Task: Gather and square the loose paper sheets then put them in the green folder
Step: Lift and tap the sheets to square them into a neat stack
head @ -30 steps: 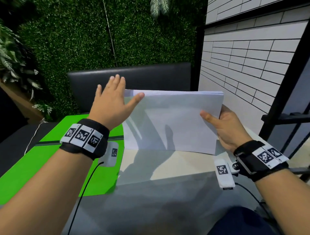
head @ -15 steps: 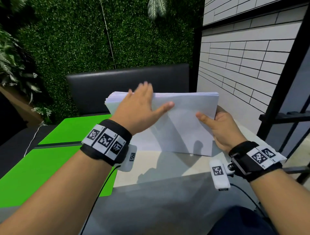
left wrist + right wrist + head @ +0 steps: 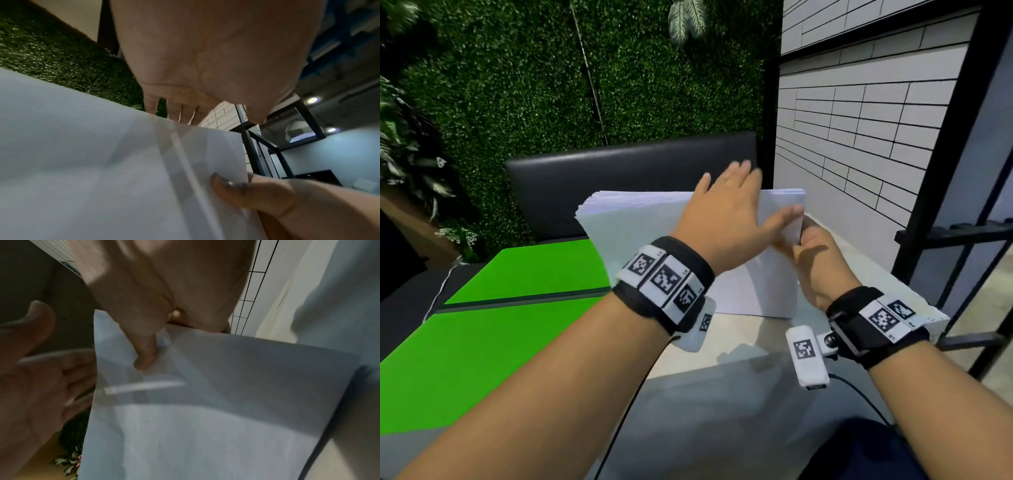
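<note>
A stack of white paper sheets point(image 3: 640, 222) stands on its long edge on the pale table point(image 3: 739, 346), tilted back. My right hand point(image 3: 811, 260) grips its right side, thumb on the front face point(image 3: 232, 191) and fingers behind point(image 3: 144, 356). My left hand point(image 3: 736, 212) reaches across the front of the stack with straight, spread fingers over its top right part; in the left wrist view its palm point(image 3: 216, 56) hovers above the top edge of the paper point(image 3: 82, 162). The green folder point(image 3: 482, 342) lies open and flat on the table at the left.
A dark padded bench back point(image 3: 619, 171) stands behind the table. A white tiled wall point(image 3: 859, 120) and a black metal frame point(image 3: 945, 205) close the right side. A hedge wall point(image 3: 517, 85) fills the back. A thin cable point(image 3: 438, 294) runs off the folder's far left.
My left hand has swept from the stack's left end across its front to the top right corner. The stack has shifted slightly left while my right hand kept its grip.
</note>
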Motion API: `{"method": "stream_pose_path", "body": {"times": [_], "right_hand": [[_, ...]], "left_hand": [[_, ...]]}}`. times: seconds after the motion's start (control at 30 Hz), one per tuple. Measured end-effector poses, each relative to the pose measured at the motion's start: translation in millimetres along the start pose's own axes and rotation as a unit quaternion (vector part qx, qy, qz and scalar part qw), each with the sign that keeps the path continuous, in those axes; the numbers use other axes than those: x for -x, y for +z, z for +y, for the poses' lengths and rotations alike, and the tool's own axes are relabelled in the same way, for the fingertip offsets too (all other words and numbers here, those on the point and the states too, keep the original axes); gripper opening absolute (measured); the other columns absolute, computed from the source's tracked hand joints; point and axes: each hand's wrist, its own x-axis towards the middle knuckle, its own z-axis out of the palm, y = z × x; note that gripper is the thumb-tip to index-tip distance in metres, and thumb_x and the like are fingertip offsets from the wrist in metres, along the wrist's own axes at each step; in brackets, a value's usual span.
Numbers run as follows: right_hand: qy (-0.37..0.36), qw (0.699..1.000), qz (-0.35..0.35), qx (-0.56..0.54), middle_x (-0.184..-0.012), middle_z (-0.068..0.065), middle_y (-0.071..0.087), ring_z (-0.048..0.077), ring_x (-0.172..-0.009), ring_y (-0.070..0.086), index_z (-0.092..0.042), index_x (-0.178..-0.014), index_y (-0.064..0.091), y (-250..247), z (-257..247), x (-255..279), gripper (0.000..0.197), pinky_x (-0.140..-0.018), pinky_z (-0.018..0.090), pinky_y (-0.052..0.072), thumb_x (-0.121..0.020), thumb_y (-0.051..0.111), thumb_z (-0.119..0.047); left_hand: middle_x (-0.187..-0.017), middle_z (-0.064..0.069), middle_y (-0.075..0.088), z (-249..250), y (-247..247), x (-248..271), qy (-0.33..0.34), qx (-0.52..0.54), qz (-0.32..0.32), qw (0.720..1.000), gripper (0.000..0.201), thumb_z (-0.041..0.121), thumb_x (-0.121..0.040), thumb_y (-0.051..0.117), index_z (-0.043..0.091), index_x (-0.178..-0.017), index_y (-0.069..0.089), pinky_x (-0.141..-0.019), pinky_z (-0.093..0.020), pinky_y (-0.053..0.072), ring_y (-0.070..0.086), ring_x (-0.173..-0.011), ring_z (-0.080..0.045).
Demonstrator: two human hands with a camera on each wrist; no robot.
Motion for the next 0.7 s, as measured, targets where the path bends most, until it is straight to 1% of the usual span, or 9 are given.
{"method": "stream_pose_path", "body": {"times": [0.1,0.17,0.23,0.3,0.37,0.43,0.5,0.6,0.7], "right_hand": [[0.000,1.000,0.008,0.002,-0.094,0.008,0.064,0.017,-0.090,0.063,-0.008,-0.099,0.061,6,-4,3,0.023,-0.084,0.034,0.053,-0.088,0.066,-0.027],[-0.001,1.000,0.017,-0.002,-0.089,0.013,0.061,0.020,-0.085,0.061,-0.011,-0.098,0.058,6,-1,4,0.015,-0.084,0.037,0.050,-0.096,0.061,-0.026],[-0.002,0.999,0.025,0.031,-0.091,0.018,0.065,0.026,-0.088,0.064,-0.002,-0.103,0.060,2,4,2,0.012,-0.086,0.034,0.050,-0.105,0.061,-0.013],[-0.001,0.999,0.011,0.031,-0.087,-0.002,0.076,0.010,-0.088,0.072,-0.008,-0.103,0.066,1,2,4,0.004,-0.082,0.023,0.055,-0.104,0.065,-0.005],[0.006,1.000,-0.003,0.024,-0.099,-0.007,0.083,0.011,-0.097,0.078,-0.014,-0.112,0.071,-1,1,5,0.013,-0.085,0.030,0.064,-0.103,0.067,-0.006],[0.009,1.000,0.001,0.019,-0.112,0.005,0.083,0.024,-0.102,0.079,-0.013,-0.123,0.071,-3,-2,8,0.022,-0.093,0.045,0.065,-0.101,0.071,-0.011],[0.005,1.000,-0.004,0.023,-0.116,0.009,0.082,0.029,-0.105,0.078,-0.017,-0.120,0.071,-6,0,7,0.021,-0.096,0.050,0.063,-0.099,0.074,-0.014],[0.011,1.000,-0.016,0.007,-0.122,0.011,0.080,0.035,-0.113,0.076,-0.019,-0.120,0.071,-8,-1,7,0.021,-0.098,0.050,0.063,-0.099,0.073,-0.014],[0.021,1.000,-0.021,-0.002,-0.124,0.012,0.079,0.035,-0.116,0.076,-0.016,-0.124,0.069,-9,-2,5,0.027,-0.103,0.053,0.060,-0.097,0.074,-0.014]], "left_hand": [[-0.178,-0.005,0.030,12,2,-6,0.055,-0.017,-0.010,0.998,0.096,0.080,-0.102,0.035,0.013,-0.169,0.030,-0.135,-0.050,0.015,0.023,-0.166,-0.022],[-0.177,-0.004,0.033,17,3,-8,0.067,-0.008,-0.042,0.997,0.090,0.077,-0.103,0.037,0.015,-0.168,0.034,-0.133,-0.049,0.018,0.027,-0.165,-0.021],[-0.180,0.002,0.025,15,1,-11,0.085,0.004,-0.040,0.996,0.085,0.076,-0.104,0.036,0.023,-0.170,0.030,-0.135,-0.052,0.012,0.019,-0.167,-0.019],[-0.180,0.003,0.027,1,-4,-14,0.090,0.017,-0.036,0.995,0.088,0.078,-0.102,0.039,0.027,-0.172,0.024,-0.134,-0.054,0.018,0.025,-0.165,-0.020],[-0.173,0.000,0.040,-23,-9,-14,0.046,0.015,-0.075,0.996,0.092,0.083,-0.098,0.044,0.028,-0.170,0.028,-0.127,-0.051,0.035,0.042,-0.157,-0.024],[-0.152,-0.002,0.061,-54,-13,-13,-0.002,-0.037,-0.114,0.993,0.078,0.083,-0.096,0.047,0.031,-0.155,0.048,-0.113,-0.049,0.047,0.058,-0.138,-0.029],[-0.120,-0.002,0.071,-85,-19,-9,-0.034,-0.048,-0.119,0.991,0.061,0.080,-0.097,0.048,0.027,-0.125,0.060,-0.095,-0.048,0.053,0.066,-0.113,-0.032],[-0.089,-0.001,0.065,-125,-24,3,-0.059,-0.007,-0.109,0.992,0.058,0.079,-0.095,0.051,0.022,-0.094,0.056,-0.074,-0.043,0.048,0.063,-0.086,-0.027],[-0.082,-0.004,0.061,-158,-29,17,-0.066,0.000,-0.108,0.992,0.060,0.080,-0.092,0.054,0.020,-0.089,0.052,-0.071,-0.043,0.046,0.060,-0.079,-0.026]]}}
